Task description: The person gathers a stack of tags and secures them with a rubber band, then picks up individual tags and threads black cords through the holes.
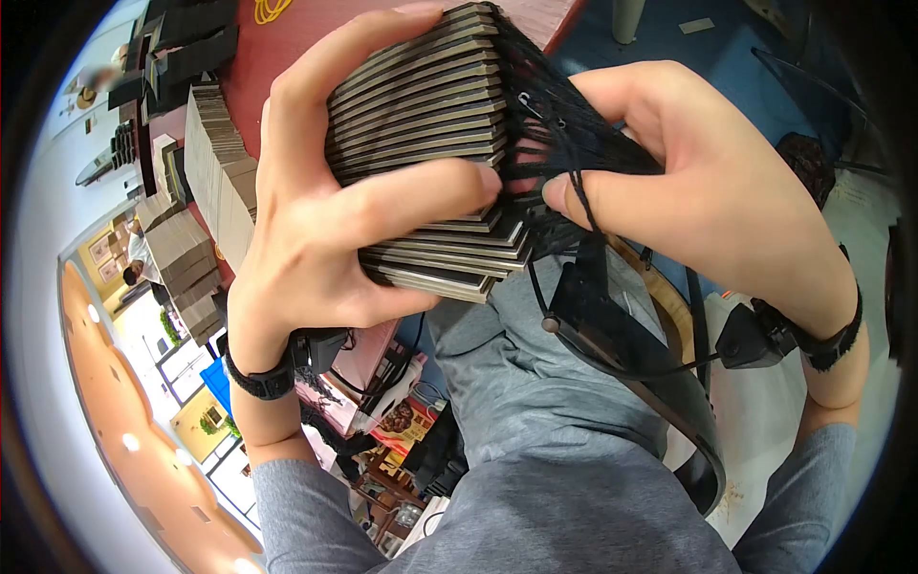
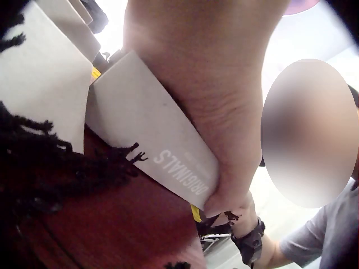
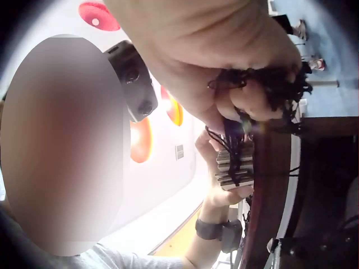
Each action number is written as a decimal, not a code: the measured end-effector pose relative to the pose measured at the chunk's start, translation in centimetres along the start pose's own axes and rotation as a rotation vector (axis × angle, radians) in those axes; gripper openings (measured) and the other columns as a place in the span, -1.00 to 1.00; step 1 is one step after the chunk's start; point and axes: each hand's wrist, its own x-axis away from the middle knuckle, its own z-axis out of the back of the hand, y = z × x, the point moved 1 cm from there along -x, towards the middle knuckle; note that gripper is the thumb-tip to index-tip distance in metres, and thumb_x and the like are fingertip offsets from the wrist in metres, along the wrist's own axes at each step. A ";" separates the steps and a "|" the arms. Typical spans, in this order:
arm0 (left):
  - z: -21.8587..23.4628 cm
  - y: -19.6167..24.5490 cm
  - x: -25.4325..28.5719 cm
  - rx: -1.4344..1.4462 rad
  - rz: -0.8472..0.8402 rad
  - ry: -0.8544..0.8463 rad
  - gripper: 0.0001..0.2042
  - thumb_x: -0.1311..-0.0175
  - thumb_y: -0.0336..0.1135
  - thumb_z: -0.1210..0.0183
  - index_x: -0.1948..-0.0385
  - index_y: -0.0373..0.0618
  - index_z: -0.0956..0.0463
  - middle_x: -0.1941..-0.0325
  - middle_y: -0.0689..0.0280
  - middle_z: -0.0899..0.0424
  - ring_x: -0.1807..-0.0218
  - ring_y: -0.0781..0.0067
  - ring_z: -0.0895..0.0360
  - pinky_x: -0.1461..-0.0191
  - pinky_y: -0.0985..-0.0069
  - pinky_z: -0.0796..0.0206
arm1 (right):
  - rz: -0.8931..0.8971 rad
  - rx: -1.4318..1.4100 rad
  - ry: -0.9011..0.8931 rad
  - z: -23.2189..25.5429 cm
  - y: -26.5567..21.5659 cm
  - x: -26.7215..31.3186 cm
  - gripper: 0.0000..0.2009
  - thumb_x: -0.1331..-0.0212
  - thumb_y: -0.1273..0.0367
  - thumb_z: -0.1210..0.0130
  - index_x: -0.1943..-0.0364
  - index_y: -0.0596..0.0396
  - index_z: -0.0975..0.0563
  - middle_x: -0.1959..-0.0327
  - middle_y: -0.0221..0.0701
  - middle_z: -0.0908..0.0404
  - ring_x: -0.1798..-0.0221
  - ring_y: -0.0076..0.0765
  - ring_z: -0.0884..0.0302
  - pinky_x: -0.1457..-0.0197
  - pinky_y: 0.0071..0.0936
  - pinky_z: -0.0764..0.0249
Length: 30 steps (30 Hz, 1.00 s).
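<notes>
A thick stack of hang tags (image 1: 421,124) with dark edges is fanned out above the lap in the head view. My left hand (image 1: 311,225) grips it, fingers spread across the edges. In the left wrist view, the outer tag (image 2: 151,131) shows a pale face printed "ORIGINALS". Black strings (image 1: 574,110) trail from the tags' right end, with a small metal pin among them. My right hand (image 1: 698,177) pinches the bunched strings between thumb and fingers. The right wrist view shows those strings (image 3: 269,92) gathered in the curled fingers, running down to the stack (image 3: 233,165).
More tag stacks (image 1: 215,143) stand on the red table (image 1: 251,81) at the left, with black bundles (image 1: 191,53) behind them. Yellow bands (image 1: 272,10) lie at the top. A black strap (image 1: 660,373) hangs by the lap. Another person (image 1: 140,256) is in the far background.
</notes>
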 end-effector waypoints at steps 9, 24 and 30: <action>-0.4 0.7 -1.0 0.114 0.119 0.125 -0.40 0.08 0.11 -0.44 0.03 0.09 -0.43 -0.38 -0.31 -0.05 -0.37 -0.43 -0.18 -0.36 -0.14 -0.14 | 0.102 -0.084 0.091 0.1 0.6 0.0 -0.64 -0.11 0.62 -0.06 -0.05 0.35 -0.47 0.12 -0.35 -0.64 0.06 -0.58 -0.57 0.01 -0.65 -0.48; 0.8 0.3 0.9 -0.213 -0.059 -0.010 -0.62 0.06 0.16 -0.37 0.26 0.23 -0.65 -0.39 -0.20 -0.01 -0.39 -0.49 -0.10 -0.39 -0.23 -0.02 | 0.264 0.292 0.129 -0.5 0.1 -0.6 -0.57 0.03 0.67 -0.01 -0.03 0.39 -0.49 0.11 -0.34 -0.63 0.02 -0.58 -0.54 -0.08 -0.60 -0.46; 1.3 0.6 1.0 -0.219 -0.055 -0.036 -0.62 0.10 0.13 -0.39 0.22 0.28 -0.66 -0.38 -0.22 -0.03 -0.39 -0.47 -0.10 -0.39 -0.22 -0.02 | 0.506 -0.014 0.191 -1.4 2.7 -1.0 -0.60 -0.03 0.67 -0.07 -0.04 0.41 -0.48 0.09 -0.30 -0.64 0.01 -0.54 -0.57 -0.11 -0.59 -0.48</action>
